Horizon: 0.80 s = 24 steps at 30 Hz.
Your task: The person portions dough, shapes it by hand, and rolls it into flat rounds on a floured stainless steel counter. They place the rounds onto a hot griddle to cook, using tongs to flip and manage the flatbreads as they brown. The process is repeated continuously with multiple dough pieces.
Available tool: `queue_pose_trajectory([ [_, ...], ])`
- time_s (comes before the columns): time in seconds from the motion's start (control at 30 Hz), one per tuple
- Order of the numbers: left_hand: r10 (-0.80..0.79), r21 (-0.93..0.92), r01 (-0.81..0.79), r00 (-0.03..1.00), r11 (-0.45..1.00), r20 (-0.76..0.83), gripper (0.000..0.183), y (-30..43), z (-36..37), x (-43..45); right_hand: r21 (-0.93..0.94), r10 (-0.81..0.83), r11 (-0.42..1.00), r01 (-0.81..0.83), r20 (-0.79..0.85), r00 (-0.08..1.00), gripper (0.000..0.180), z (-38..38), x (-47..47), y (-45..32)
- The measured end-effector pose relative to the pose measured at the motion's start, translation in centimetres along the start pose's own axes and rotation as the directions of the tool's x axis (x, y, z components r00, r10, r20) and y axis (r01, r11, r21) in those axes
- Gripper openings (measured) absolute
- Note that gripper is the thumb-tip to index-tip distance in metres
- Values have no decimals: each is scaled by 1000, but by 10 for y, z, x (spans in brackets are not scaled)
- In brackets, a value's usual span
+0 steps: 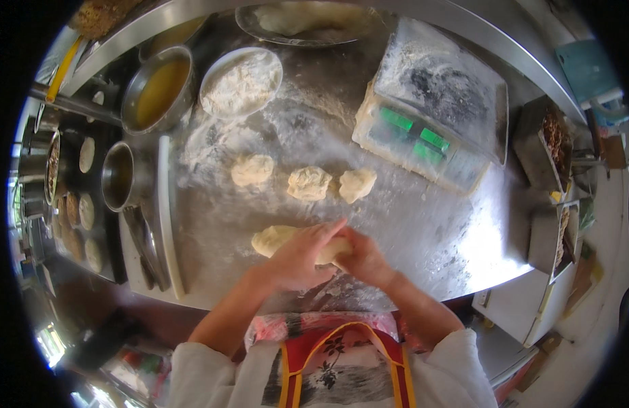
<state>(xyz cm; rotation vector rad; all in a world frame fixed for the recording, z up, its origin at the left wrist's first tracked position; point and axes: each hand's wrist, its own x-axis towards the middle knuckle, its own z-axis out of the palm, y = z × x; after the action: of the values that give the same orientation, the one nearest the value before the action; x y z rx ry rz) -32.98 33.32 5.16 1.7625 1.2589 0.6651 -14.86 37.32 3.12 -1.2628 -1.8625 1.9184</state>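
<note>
Both my hands are on a long piece of pale dough (274, 240) near the front of the metal worktop. My left hand (305, 260) lies over its middle, with the dough's left end showing beyond it. My right hand (364, 257) has its fingers curled around the right end. The fingertips of the two hands meet above the dough, and the dough's underside is hidden. Farther back, three separate dough lumps rest in a loose row: one at the left (252, 170), one in the middle (309, 183) and one at the right (357, 185).
A bowl of flour (241, 83) and a pot of yellow liquid (184, 66) stand at back left. A floury digital scale (419, 143) fills the back right. Left are a smaller pot (132, 176), a white rod (167, 219) and a griddle with flat rounds (107, 239).
</note>
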Motion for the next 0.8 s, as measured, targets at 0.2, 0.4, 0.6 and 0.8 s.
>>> queue_pose_trajectory([
  [0.2, -236, 169, 276, 945, 946, -225, 31, -3, 23, 6, 52, 6, 999, 1, -143, 990, 30, 5, 6, -21],
  [0.4, -125, 521, 243, 960, 818, -252, 13, -7, 36, 8, 524, 354, 816, -242, -122, 927, 25, 19, -1, -17],
  [0.6, -135, 470, 249, 955, 847, -264, 9, -12, 33, 18, 908, 282, 337, -248, 154, 947, 36, -12, -4, -10],
  [0.8, -47, 585, 177, 972, 792, -230, 25, -9, 31, 9, 234, -216, 851, 470, -660, 720, 31, -102, 35, -100],
])
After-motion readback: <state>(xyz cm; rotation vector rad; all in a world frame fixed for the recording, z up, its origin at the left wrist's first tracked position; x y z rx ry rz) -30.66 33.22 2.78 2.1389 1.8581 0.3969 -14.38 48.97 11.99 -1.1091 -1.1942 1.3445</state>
